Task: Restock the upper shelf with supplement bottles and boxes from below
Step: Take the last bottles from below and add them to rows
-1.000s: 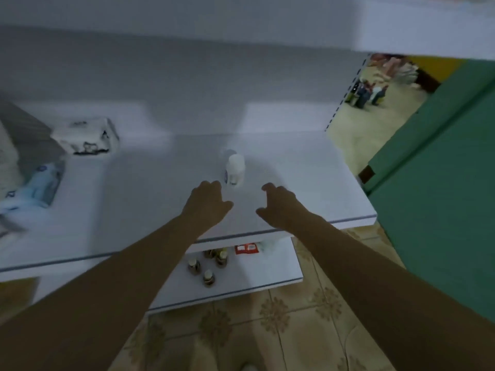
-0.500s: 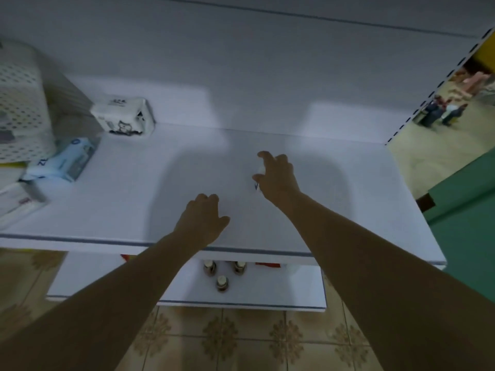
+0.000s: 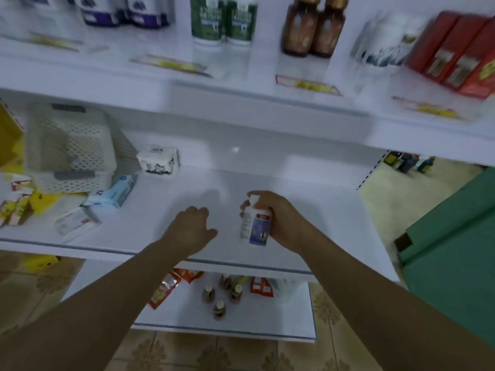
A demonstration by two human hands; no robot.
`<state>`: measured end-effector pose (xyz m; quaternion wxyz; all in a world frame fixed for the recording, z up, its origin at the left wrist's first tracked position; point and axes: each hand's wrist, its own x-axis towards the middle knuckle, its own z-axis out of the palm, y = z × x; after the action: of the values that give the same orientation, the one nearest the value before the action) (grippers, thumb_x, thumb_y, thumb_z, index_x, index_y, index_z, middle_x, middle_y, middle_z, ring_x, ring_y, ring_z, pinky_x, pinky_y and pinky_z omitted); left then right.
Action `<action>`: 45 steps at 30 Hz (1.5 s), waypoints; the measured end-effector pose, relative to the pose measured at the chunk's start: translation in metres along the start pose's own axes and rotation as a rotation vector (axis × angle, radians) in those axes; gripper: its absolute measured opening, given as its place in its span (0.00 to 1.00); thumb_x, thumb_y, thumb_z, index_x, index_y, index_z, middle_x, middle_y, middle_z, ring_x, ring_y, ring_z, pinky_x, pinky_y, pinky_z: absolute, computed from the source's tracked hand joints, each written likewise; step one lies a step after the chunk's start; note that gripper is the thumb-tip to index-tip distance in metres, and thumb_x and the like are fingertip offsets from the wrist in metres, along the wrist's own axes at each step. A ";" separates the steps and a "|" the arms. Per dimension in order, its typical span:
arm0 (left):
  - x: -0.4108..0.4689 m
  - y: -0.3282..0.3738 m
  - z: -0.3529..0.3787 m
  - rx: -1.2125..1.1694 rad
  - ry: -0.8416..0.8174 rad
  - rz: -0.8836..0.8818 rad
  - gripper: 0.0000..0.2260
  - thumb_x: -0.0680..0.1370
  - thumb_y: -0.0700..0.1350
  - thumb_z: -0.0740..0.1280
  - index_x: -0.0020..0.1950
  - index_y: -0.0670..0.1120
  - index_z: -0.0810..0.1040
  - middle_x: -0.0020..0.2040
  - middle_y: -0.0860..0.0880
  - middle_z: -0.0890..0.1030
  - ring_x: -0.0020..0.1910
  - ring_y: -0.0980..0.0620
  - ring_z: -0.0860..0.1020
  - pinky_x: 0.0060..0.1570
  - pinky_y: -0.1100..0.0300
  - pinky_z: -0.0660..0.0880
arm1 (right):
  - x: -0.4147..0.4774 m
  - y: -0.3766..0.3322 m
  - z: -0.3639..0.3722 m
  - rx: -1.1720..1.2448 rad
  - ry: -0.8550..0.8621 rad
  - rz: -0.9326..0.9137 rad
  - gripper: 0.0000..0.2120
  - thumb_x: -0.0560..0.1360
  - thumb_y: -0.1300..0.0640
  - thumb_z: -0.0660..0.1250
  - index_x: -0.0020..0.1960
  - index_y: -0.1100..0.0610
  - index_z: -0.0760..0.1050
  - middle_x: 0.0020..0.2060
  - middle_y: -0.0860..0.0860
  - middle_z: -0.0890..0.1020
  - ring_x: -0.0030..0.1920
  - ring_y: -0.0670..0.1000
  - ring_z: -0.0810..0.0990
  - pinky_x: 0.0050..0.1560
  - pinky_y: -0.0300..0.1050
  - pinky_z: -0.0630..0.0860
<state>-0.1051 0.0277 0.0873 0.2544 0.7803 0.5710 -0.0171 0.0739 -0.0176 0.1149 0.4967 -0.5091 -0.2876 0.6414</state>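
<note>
Supplement bottle (image 3: 255, 226), smooth white plastic cylinder with blue label, clamped in right hand (image 3: 284, 218) fingers, left hand (image 3: 191, 228) loosely curled on shelf (image 3: 150, 223), holey plastic basket (image 3: 72, 145) way off left.

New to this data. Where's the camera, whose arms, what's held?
No robot here: a person's bare arms, filmed by one wide-angle camera on their head, looking forward and down at white shop shelves. The right hand grips a white bottle with a blue label over the middle shelf. The left hand holds nothing, fingers loosely curled. A white basket and small packs sit at that shelf's left. The upper shelf carries green-labelled bottles, brown bottles and red boxes; small brown bottles stand on the bottom shelf.
</note>
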 end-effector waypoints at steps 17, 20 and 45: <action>-0.150 -0.047 -0.180 0.148 0.116 -0.050 0.21 0.77 0.54 0.65 0.66 0.45 0.73 0.63 0.46 0.76 0.59 0.47 0.75 0.56 0.58 0.71 | -0.109 -0.120 0.196 -0.402 -0.597 -0.198 0.07 0.72 0.57 0.64 0.46 0.61 0.73 0.41 0.55 0.79 0.41 0.51 0.79 0.45 0.42 0.78; -0.174 -0.053 -0.219 0.155 0.185 -0.102 0.21 0.76 0.54 0.65 0.65 0.45 0.74 0.63 0.46 0.76 0.60 0.47 0.75 0.57 0.58 0.71 | -0.109 -0.146 0.220 -0.480 -0.573 -0.307 0.05 0.78 0.61 0.62 0.46 0.60 0.76 0.46 0.56 0.79 0.53 0.57 0.77 0.61 0.53 0.73; -0.092 -0.200 -0.411 0.159 0.462 0.047 0.20 0.77 0.53 0.65 0.65 0.44 0.72 0.60 0.45 0.77 0.53 0.48 0.75 0.49 0.61 0.69 | 0.035 -0.231 0.391 -1.025 0.044 -0.633 0.23 0.75 0.50 0.68 0.68 0.55 0.71 0.66 0.53 0.74 0.62 0.52 0.75 0.55 0.40 0.71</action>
<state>-0.4252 0.1609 0.3984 0.0552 0.7940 0.5928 0.1231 -0.2130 0.1472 0.4278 0.3608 -0.5864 -0.6875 0.2311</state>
